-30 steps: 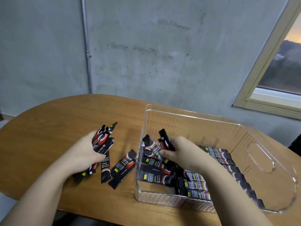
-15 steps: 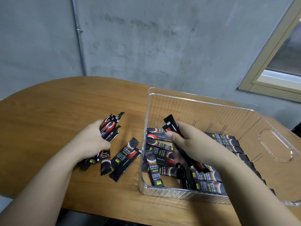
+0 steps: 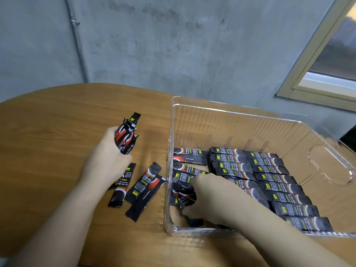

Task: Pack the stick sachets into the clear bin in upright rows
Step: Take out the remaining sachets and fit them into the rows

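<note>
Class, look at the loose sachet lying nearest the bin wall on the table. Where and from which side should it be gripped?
Judging by its pose, pinch the loose sachet across its narrow width near the middle, coming from above. It lies flat on the table, slanted, its far end close to the clear bin wall, and another sachet lies against its left side, so the long edges leave little room for sliding fingers under.

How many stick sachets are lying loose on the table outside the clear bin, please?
3 loose sachets: one partly under the left hand, two overlapping nearer the clear bin. More may be hidden beneath the hand.

Two bare forearms, left hand [image 3: 105,160], right hand [image 3: 210,197]
</note>
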Tool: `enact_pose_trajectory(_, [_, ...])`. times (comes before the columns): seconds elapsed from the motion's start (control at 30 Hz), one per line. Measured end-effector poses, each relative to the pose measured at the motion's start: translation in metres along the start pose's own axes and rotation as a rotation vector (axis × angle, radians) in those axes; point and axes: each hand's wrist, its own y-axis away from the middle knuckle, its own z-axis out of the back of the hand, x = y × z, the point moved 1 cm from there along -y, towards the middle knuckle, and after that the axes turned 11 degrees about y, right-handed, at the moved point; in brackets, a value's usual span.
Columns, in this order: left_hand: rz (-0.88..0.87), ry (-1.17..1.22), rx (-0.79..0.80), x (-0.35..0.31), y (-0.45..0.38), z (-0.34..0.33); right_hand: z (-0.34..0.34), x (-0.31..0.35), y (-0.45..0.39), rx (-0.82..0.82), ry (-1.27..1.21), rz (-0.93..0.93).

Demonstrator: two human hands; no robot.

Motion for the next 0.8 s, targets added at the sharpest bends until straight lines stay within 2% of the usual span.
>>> enact_pose_trajectory(0.27, [0.025,-0.191,0.106,0.0,-0.013,-0.005,-0.008,-0.004,-0.005,-0.109,0.062,-0.006])
enact_pose_trajectory(0.6, [0.014,-0.245,0.104,0.0,-0.015,-0.007,-0.013,-0.006,-0.001,-0.181,0.033,-0.012])
enact_pose_trajectory(0.8, [0.009,-0.255,0.103,0.0,-0.015,-0.007,-0.012,-0.012,0.002,-0.073,0.008,0.078])
